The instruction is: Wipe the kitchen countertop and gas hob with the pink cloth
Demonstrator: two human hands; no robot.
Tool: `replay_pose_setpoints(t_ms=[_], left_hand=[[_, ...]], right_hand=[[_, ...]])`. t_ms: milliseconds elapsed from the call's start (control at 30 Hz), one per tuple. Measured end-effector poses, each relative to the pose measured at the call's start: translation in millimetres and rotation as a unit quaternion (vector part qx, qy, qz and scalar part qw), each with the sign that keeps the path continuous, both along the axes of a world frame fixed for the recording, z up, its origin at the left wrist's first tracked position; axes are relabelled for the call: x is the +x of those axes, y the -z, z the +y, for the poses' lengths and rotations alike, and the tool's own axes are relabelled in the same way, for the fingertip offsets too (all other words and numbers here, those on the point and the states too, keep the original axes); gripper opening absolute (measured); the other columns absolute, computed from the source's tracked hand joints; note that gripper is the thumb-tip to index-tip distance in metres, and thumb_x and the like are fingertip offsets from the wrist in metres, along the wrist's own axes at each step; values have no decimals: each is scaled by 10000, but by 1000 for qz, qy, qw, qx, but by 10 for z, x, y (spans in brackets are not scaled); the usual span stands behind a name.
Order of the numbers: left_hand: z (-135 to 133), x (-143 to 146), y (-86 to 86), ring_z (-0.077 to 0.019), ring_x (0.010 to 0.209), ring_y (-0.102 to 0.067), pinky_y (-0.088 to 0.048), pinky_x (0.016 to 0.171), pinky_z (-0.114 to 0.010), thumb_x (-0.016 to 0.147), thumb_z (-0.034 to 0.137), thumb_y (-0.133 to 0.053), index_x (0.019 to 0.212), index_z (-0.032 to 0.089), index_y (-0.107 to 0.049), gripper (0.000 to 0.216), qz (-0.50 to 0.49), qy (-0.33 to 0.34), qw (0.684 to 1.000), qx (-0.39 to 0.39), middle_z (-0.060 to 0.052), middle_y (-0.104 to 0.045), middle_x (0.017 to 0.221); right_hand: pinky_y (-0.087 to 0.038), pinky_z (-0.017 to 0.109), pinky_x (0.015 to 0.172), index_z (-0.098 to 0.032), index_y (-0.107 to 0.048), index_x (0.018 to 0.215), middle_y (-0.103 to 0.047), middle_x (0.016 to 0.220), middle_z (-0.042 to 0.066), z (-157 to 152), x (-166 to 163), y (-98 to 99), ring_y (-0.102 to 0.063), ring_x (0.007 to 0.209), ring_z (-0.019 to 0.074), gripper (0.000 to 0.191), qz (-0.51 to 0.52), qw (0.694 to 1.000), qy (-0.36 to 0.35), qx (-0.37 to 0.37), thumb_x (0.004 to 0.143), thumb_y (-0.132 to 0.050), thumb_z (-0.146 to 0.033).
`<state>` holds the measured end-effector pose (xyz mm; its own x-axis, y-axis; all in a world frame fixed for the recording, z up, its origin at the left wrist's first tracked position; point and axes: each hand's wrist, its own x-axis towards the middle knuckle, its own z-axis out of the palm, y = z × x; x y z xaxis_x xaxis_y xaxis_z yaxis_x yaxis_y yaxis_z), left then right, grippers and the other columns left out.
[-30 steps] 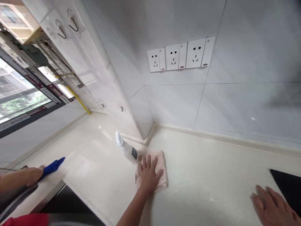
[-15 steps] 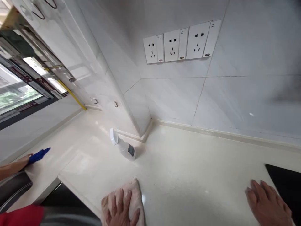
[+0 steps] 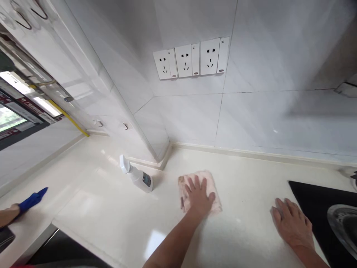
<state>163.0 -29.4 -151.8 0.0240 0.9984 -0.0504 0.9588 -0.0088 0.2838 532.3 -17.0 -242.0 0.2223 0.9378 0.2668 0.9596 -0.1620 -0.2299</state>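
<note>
My left hand (image 3: 199, 199) lies flat with spread fingers on a folded pale pink cloth (image 3: 210, 182), pressing it against the cream countertop (image 3: 245, 178). One corner of the cloth shows a brownish patch. To the right, my right hand (image 3: 295, 225) rests on the counter beside the left edge of a black cooktop (image 3: 309, 193); its fingers are loosely extended and nothing is in them. A white spray bottle (image 3: 139, 179) stands left of the cloth, close to the wall corner.
At far left, another person's hand (image 3: 9, 215) holds a blue cloth (image 3: 32, 203) on the counter. Three wall sockets (image 3: 185, 59) sit on the tiled wall. A yellow pipe (image 3: 69, 119) runs down near the window. A dark opening (image 3: 64, 247) lies below the counter's front edge.
My left hand has slid the pink cloth forward and to the right across the counter. The view has turned right, showing more of the cooktop.
</note>
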Motion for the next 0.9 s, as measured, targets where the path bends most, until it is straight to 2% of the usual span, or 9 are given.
replay_pose_setpoints(t_ms=[67, 133, 233, 300, 367, 467, 600, 733, 900], left_hand=[[-160, 277, 100, -395, 1586, -191, -149, 1272, -705, 928, 587, -615, 1550, 321, -432, 700, -14, 49, 999, 2, -77, -251, 1737], [-438, 478, 265, -433, 1615, -4, -48, 1267, -730, 883, 645, -605, 1601, 365, -346, 813, -33, 137, 990, 7, -29, -121, 1771], [-927, 491, 543, -444, 1615, -51, -110, 1256, -734, 825, 702, -619, 1607, 422, -302, 889, -46, 263, 963, 30, -2, -138, 1766], [-1182, 265, 663, -433, 1602, -166, -142, 1258, -708, 795, 722, -651, 1590, 472, -311, 900, -30, 265, 963, 47, 5, -217, 1750], [-1335, -114, 686, -429, 1575, -257, -161, 1253, -694, 783, 732, -670, 1582, 483, -321, 907, 1, 206, 977, 59, -15, -279, 1731], [-1412, -792, 555, -421, 1574, -263, -197, 1239, -673, 853, 701, -614, 1560, 452, -398, 781, 69, 35, 995, 63, -47, -325, 1713], [-1358, -1459, 290, -416, 1596, -186, -247, 1234, -614, 946, 575, -527, 1533, 336, -489, 635, 161, -199, 966, 21, -103, -309, 1718], [-1196, -1569, 161, -473, 1569, -214, -282, 1206, -608, 972, 549, -472, 1573, 266, -425, 667, 206, -288, 935, -21, -200, -274, 1702], [-795, -1195, 133, -481, 1554, -244, -289, 1192, -635, 1009, 567, -343, 1578, 218, -410, 671, 187, -303, 934, -5, -241, -318, 1666]], right_hand=[[-362, 589, 1150, -211, -575, 1424, -498, 1560, 158, 11, 13, 21, -427, 1455, 362, 664, 0, 1000, 1, -1, 972, -250, -574], [-374, 588, 1138, -207, -589, 1413, -501, 1560, 157, 16, 22, 38, -440, 1441, 368, 661, -6, 1000, 3, 0, 974, -257, -574], [-370, 569, 1148, -192, -588, 1418, -490, 1571, 159, 9, 26, 46, -432, 1447, 359, 640, -21, 1000, 0, 12, 983, -273, -541], [-361, 562, 1156, -193, -577, 1431, -485, 1574, 158, -1, 28, 45, -420, 1456, 350, 634, -26, 1000, -2, 14, 987, -276, -530], [-350, 558, 1165, -197, -573, 1435, -478, 1579, 151, -11, 33, 44, -410, 1461, 343, 642, -24, 1000, -5, 6, 991, -264, -542], [-337, 556, 1177, -201, -573, 1432, -470, 1582, 143, -16, 39, 40, -392, 1473, 335, 662, -16, 1000, -6, -9, 997, -235, -568], [-335, 559, 1179, -183, -581, 1412, -471, 1576, 156, -11, 15, 16, -384, 1475, 338, 662, -20, 1000, -6, -1, 1009, -218, -563], [-349, 560, 1167, -162, -589, 1404, -490, 1553, 176, 2, -14, 17, -401, 1455, 351, 649, -38, 999, -8, 8, 1021, -216, -529], [-315, 544, 1197, -176, -573, 1421, -468, 1572, 158, 27, -11, 92, -370, 1486, 329, 618, -49, 999, -5, 3, 1015, -240, -501]])
